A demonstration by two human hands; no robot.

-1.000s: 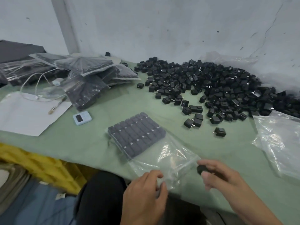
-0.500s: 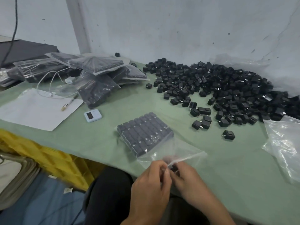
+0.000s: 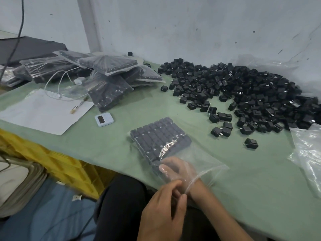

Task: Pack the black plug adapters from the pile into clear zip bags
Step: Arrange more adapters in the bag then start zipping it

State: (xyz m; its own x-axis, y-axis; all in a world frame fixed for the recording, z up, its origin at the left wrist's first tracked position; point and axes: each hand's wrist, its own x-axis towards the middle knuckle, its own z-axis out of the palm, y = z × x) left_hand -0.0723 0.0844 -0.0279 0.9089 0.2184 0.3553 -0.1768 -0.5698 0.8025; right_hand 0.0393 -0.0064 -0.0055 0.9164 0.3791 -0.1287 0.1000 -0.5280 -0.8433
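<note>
Reaching the right hand (image 3: 175, 168) deep inside the clear zip bag (image 3: 196, 160) on the desk (image 3: 111, 141), fingers curled by the packed adapters (image 3: 159, 136), left hand (image 3: 165, 211) pinching the mouth open, risking toppling the neat rows.

Open green table (image 3: 121, 146) is left between the paper sheet (image 3: 41, 112) and the part-filled bag (image 3: 166, 146), broken only by a small white timer (image 3: 103, 119). The far right is blocked by the pile of black adapters (image 3: 243, 91), with strays (image 3: 251, 143) scattered along its near edge. Bare cloth is found near of those strays. The right edge is taken by empty clear bags (image 3: 309, 153). The far left is closed off by stacked filled bags (image 3: 111, 77) and a looping white cable (image 3: 57, 84).
</note>
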